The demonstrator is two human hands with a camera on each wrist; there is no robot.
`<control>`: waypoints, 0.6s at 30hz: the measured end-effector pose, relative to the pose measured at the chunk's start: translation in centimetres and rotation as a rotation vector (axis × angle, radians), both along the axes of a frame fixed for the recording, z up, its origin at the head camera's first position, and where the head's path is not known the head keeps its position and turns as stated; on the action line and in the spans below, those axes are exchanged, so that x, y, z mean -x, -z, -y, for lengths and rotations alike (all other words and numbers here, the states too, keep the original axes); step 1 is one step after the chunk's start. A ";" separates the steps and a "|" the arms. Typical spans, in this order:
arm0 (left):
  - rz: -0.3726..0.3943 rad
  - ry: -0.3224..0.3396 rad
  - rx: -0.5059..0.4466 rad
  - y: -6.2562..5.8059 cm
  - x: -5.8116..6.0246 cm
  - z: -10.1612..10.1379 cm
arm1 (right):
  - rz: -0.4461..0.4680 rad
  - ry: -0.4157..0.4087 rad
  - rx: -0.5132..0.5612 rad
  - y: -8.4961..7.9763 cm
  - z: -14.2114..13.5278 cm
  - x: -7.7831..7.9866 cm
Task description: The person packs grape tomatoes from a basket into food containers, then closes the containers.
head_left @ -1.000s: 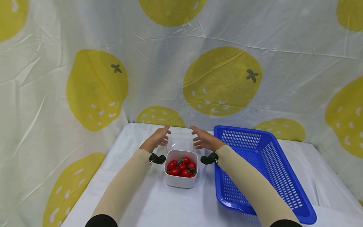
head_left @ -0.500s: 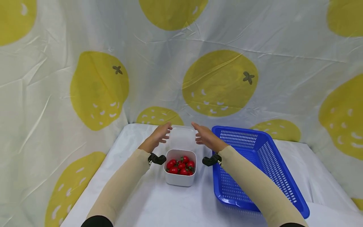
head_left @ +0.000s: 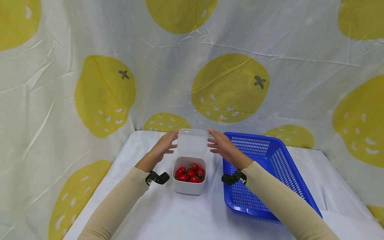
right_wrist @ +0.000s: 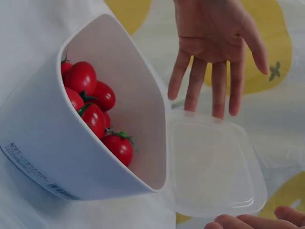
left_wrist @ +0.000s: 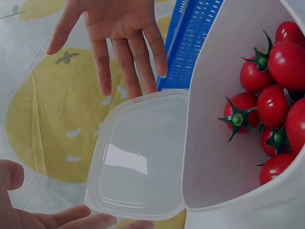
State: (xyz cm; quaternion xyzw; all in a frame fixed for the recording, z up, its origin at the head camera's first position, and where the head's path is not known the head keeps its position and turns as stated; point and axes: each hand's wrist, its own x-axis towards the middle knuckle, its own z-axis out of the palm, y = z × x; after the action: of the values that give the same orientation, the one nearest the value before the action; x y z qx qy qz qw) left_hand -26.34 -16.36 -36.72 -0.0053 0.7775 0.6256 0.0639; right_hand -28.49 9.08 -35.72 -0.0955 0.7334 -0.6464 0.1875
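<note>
A square white container point(head_left: 189, 189) stands upright on the table, holding several red cherry tomatoes point(head_left: 191, 173) with green stems. Behind its back rim a translucent lid point(head_left: 192, 143) is tilted up, its lower edge overlapping the rim in the head view. My left hand point(head_left: 161, 146) is at the lid's left edge, fingers mostly straight. On the opposite side, my right hand point(head_left: 224, 146) faces it palm inward, fingers extended, fingertips right at the lid's edge. Both wrist views show the lid point(left_wrist: 143, 152) between the two hands.
A blue perforated plastic basket point(head_left: 252, 210) stands to the right, partly under my right forearm. White cloth point(head_left: 180, 220) covers the table. A curtain point(head_left: 168, 80) printed with yellow lemons hangs behind and at the left.
The lid appears taller and more upright behind the container. Both hands have shifted slightly apart, still on either side of it. The head view has moved a little.
</note>
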 end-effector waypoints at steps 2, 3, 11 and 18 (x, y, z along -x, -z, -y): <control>-0.020 0.001 0.000 0.0 -0.5 -0.1 | -0.024 -0.013 0.012 0.1 -0.2 -0.6; -0.032 0.004 -0.001 0.1 -0.6 -0.1 | -0.033 -0.013 0.020 0.1 -0.3 -0.9; -0.091 -0.015 -0.036 0.3 -2.0 -0.1 | -0.116 -0.021 0.072 0.3 -0.4 -2.7; -0.128 0.002 -0.076 0.5 -3.9 -0.2 | -0.122 0.005 0.110 0.6 -0.7 -4.3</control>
State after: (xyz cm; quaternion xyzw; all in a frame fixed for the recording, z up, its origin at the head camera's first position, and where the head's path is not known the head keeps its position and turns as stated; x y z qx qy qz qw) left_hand -22.46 -16.11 -37.27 0.0379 0.7558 0.6535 0.0147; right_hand -24.23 9.80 -36.37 -0.1428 0.7072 -0.6791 0.1352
